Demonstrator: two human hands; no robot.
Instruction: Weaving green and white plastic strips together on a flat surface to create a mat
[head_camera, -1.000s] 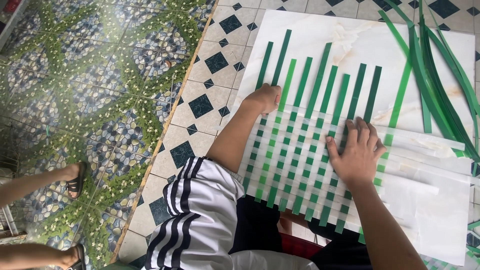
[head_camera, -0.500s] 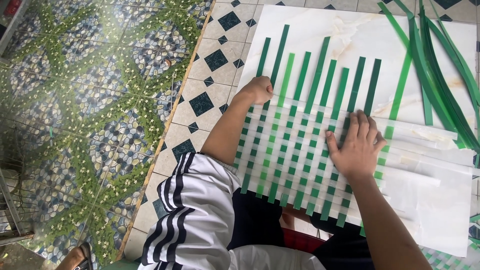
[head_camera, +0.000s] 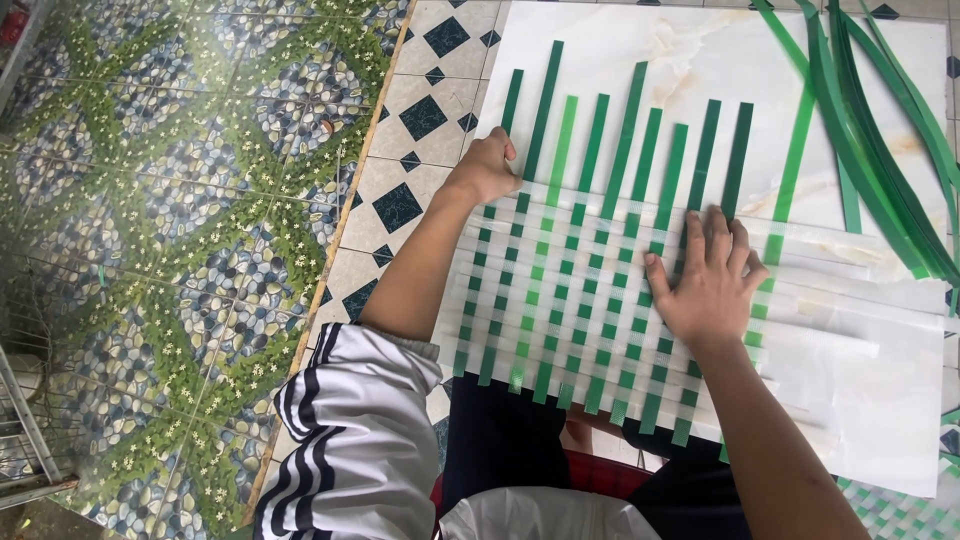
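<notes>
Head view: woven mat (head_camera: 600, 290) of green strips (head_camera: 640, 150) and white strips (head_camera: 850, 300) lies on a white board (head_camera: 640, 50). Left hand (head_camera: 487, 166), fingers curled, pinches a white strip end at the mat's left edge. Right hand (head_camera: 708, 278) lies flat, fingers spread, on the weave. Green strips run lengthwise away from the fingertips; loose green strips (head_camera: 880, 130) lie right of the right hand, which is nearer them. Versus 0.5 s ago: both hands about unchanged; the foot at bottom left is gone.
</notes>
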